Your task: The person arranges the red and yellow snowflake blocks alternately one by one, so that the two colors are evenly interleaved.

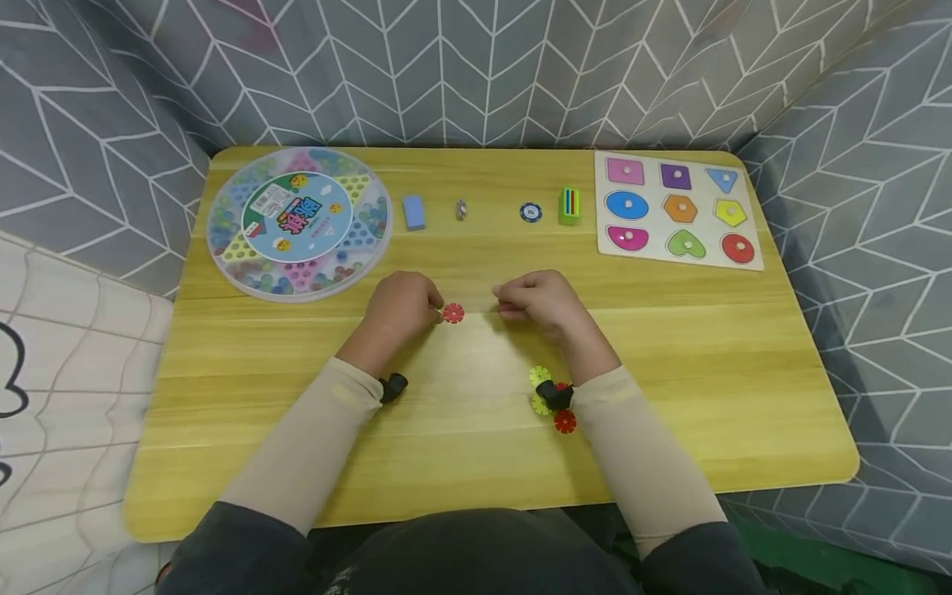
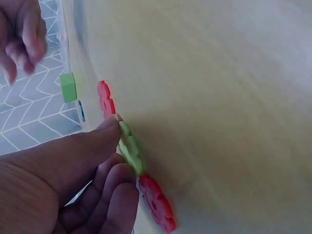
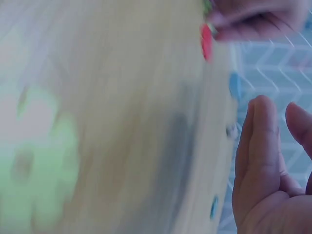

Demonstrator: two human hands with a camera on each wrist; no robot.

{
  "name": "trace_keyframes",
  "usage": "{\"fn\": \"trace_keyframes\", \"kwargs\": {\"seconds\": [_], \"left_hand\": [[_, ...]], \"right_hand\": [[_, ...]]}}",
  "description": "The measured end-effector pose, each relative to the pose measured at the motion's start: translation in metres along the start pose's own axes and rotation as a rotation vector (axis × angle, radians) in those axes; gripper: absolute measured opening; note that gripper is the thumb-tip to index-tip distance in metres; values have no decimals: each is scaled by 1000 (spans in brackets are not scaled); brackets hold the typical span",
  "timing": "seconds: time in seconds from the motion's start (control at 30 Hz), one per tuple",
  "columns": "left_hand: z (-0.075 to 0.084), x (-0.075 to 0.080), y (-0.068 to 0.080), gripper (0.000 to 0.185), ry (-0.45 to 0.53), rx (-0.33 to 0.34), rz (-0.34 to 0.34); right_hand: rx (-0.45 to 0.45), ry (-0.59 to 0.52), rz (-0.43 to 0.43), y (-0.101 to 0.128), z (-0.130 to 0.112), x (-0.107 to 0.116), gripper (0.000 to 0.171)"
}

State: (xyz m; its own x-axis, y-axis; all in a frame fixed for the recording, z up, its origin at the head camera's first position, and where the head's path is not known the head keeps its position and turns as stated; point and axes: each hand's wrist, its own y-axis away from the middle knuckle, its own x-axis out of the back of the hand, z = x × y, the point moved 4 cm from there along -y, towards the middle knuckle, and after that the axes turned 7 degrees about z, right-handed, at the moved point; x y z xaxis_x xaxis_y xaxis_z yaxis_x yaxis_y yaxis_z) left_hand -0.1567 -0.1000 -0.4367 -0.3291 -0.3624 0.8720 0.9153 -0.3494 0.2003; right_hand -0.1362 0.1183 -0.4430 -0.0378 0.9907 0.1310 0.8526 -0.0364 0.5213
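My left hand (image 1: 402, 307) pinches a light green notched plastic disc (image 2: 130, 148) between thumb and fingers. Joined edge to edge with it are a red disc (image 2: 106, 99) on one side and another red disc (image 2: 157, 204) on the other, making a short chain. In the head view the hand covers most of that chain, and one red disc (image 1: 454, 313) shows beyond the fingertips. Across a small gap, my right hand (image 1: 546, 302) holds nothing, thumb apart from the fingers in the right wrist view. Loose yellow-green discs (image 1: 540, 405) and red discs (image 1: 564, 421) lie below the right wrist.
Along the back stand a round marble game board (image 1: 297, 285), a blue block (image 1: 413, 212), a small silvery item (image 1: 461, 210), a poker chip (image 1: 530, 212), a green striped block (image 1: 568, 207) and a shape puzzle board (image 1: 647, 213). Patterned curtains (image 1: 461, 74) border the table.
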Motion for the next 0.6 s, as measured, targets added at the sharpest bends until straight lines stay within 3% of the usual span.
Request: {"fn": "trace_keyframes", "kwargs": {"seconds": [0.1,0.27,0.4,0.6], "left_hand": [[2,2,-1,24,8,1,-1],[8,3,-1,21,39,-14,10],[19,1,-2,16,62,-43,21],[35,-4,0,24,66,-97,-10]], "right_hand": [[0,-36,5,10,2,27,36],[1,27,0,33,15,68,36],[13,120,0,54,28,96,34],[-22,284,25,75,55,127,34]]}}
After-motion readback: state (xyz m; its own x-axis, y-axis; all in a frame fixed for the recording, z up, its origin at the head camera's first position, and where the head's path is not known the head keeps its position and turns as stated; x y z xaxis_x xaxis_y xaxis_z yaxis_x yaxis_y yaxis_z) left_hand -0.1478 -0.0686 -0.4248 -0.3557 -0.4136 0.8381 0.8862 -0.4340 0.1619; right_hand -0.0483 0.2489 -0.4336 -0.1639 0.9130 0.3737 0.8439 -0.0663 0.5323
